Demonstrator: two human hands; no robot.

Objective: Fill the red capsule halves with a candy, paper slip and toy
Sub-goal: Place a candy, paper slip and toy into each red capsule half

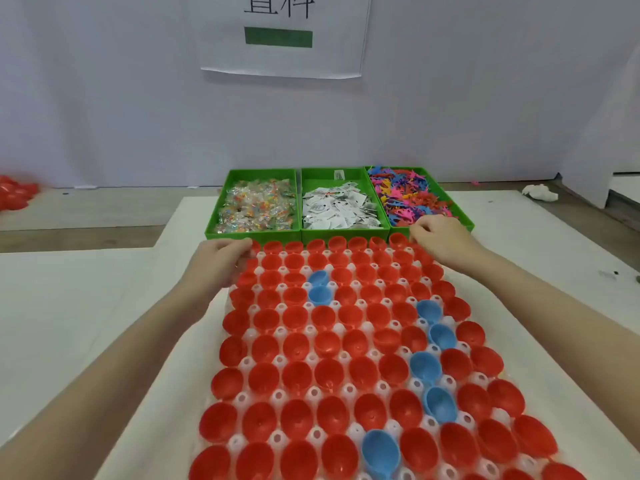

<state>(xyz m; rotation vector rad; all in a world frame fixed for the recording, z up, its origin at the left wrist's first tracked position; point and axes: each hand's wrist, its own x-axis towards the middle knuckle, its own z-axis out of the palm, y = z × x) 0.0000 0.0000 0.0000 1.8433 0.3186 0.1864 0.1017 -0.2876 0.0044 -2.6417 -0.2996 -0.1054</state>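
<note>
three green bins [346, 233] at the far end: candies [256, 206] left, paper slips [339, 209] middle, toys [408, 195] right. seven blue halves [320, 294] counted among the many red capsule halves [294, 341], all open side up in a white tray [313, 393]. left hand [218, 261] at the tray's far left corner, fingers curled on its edge. right hand [440, 240] at the far right corner, fingertips bent down by the toy bin; cannot tell what is pinched.

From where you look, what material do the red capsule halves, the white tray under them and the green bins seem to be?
Red capsule halves: probably smooth, glossy plastic; highlights show inside the cups.
White tray: seemingly thin, translucent moulded plastic; its holed pegs look milky.
Green bins: likely rigid plastic, duller finish; straight, even walls.
</note>
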